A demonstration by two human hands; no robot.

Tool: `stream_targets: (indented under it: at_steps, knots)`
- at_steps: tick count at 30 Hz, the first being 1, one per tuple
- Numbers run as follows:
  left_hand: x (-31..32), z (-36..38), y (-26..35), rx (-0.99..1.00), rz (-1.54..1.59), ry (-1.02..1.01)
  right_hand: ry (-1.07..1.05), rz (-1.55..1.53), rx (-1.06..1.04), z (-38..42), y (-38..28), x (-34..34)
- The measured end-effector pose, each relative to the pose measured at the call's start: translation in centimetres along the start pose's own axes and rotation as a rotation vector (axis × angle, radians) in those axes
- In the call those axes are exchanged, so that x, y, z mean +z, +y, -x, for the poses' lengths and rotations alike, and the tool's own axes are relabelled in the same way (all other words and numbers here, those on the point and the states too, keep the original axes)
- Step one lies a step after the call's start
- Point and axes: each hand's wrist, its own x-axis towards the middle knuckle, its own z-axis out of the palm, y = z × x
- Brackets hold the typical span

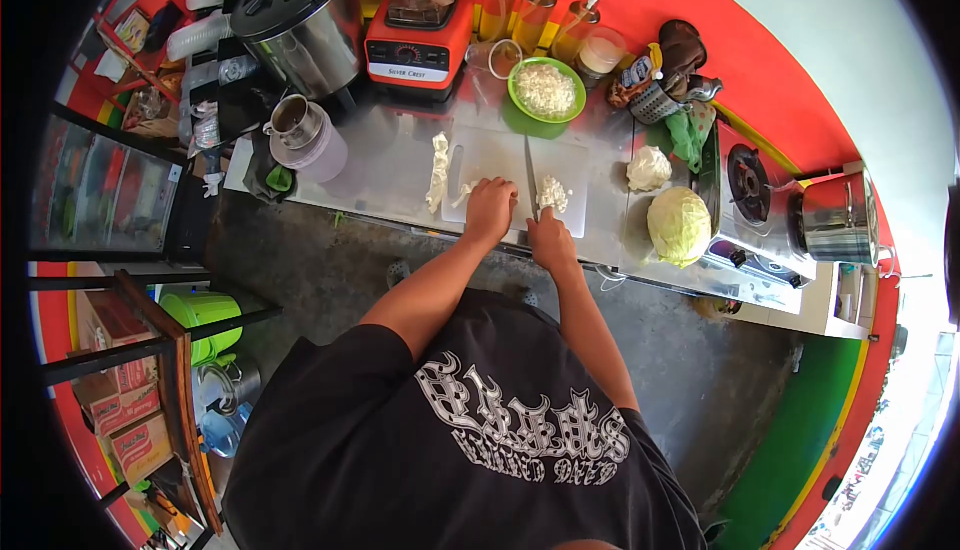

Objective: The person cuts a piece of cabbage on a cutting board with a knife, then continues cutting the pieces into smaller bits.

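Observation:
My right hand [551, 238] grips the handle of a kitchen knife [530, 165], its blade pointing away from me over a white cutting board [485, 155]. Beside the blade, my left hand [492, 210] has its fingers curled down on a pale piece of cabbage [465, 193], mostly hidden under the hand. A small pile of chopped cabbage [552, 193] lies right of the knife. Along the board's left edge stretches a long pale cabbage strip [438, 172]. Behind the board, a green bowl [520, 108] holds more chopped cabbage [546, 90].
To the right sit a cabbage head [679, 226] and a smaller white piece [649, 168], near a gas stove [750, 220]. A red blender [415, 50], several pump bottles [535, 10] and a large steel pot [305, 40] line the back. A steel cup [296, 122] stands left.

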Motion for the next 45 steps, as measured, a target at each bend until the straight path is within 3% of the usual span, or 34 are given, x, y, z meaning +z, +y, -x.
stream_targets:
  at_steps: [10,32,42,45]
  knots:
    - [-0.1,-0.1,0.3,-0.091,-0.029,-0.102,-0.040,0.052,-0.031,0.7,-2.0,0.7]
    - [-0.2,0.0,0.0,-0.106,0.146,-0.029,-0.134,0.243,0.023,0.8,-4.3,0.3]
    - [0.6,0.1,-1.2,-0.106,0.161,-0.023,-0.126,0.247,-0.030,0.3,-4.0,0.3]
    - [0.8,-0.3,-1.2,-0.117,0.175,0.031,-0.134,0.190,0.036,0.7,-4.3,1.3]
